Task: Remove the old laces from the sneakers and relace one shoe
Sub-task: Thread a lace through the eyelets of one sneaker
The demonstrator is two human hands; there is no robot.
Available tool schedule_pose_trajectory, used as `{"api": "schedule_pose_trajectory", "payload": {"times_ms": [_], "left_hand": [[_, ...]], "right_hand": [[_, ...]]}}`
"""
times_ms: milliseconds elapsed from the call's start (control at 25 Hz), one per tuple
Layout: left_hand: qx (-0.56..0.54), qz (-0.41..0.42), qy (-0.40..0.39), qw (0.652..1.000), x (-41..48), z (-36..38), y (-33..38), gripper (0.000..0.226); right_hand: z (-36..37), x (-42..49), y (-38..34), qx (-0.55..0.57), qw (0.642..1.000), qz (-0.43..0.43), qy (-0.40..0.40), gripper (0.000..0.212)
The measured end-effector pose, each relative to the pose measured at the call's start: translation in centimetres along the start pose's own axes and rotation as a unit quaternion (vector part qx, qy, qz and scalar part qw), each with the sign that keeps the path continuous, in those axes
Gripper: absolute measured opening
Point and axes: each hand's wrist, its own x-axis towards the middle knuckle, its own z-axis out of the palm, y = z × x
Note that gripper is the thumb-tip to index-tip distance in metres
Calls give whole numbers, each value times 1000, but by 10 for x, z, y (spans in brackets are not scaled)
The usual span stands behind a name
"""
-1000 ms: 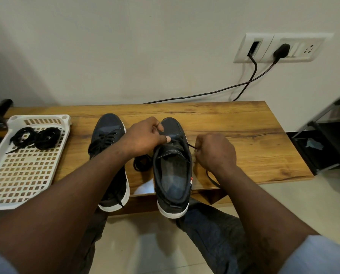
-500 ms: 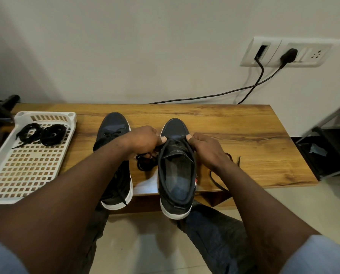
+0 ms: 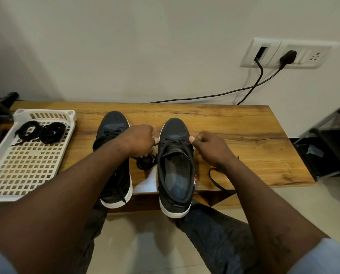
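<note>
Two dark sneakers with white soles stand side by side on the wooden bench (image 3: 234, 135), heels over its front edge. The right sneaker (image 3: 175, 169) has a black lace (image 3: 172, 142) through its front eyelets only. My left hand (image 3: 140, 140) pinches that lace at the shoe's left side, and my right hand (image 3: 210, 149) pinches it at the right side. Loose lace ends lie bunched between the shoes (image 3: 145, 163) and trail off the bench at the right (image 3: 216, 180). The left sneaker (image 3: 113, 155) is partly under my left forearm.
A white perforated tray (image 3: 24, 171) at the bench's left end holds two coiled black laces (image 3: 41, 131). Black cables (image 3: 244, 89) run from a wall socket (image 3: 287, 54) behind the bench. A dark metal rack (image 3: 331, 139) stands at the right.
My right hand moved from beside the shoe up to its front eyelets. Both hands now pinch the lace on either side of the right sneaker, pulled outward.
</note>
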Motion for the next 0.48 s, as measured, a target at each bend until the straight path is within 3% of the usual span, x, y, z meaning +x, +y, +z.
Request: {"api": "schedule_pose_trajectory", "payload": {"times_ms": [80, 160, 280, 480], "left_hand": [[-109, -5, -14, 994, -1, 2, 0, 31], [-138, -11, -21, 990, -2, 6, 5, 29], [-107, -16, 4, 994, -3, 12, 14, 24], [-26, -10, 18, 999, -8, 11, 24, 35]], "right_hand": [[1, -2, -3, 18, 1000, -2, 2, 41], [5, -3, -8, 32, 999, 1, -22, 42], [11, -3, -13, 68, 997, 19, -33, 33], [7, -1, -7, 121, 990, 77, 1, 23]]}}
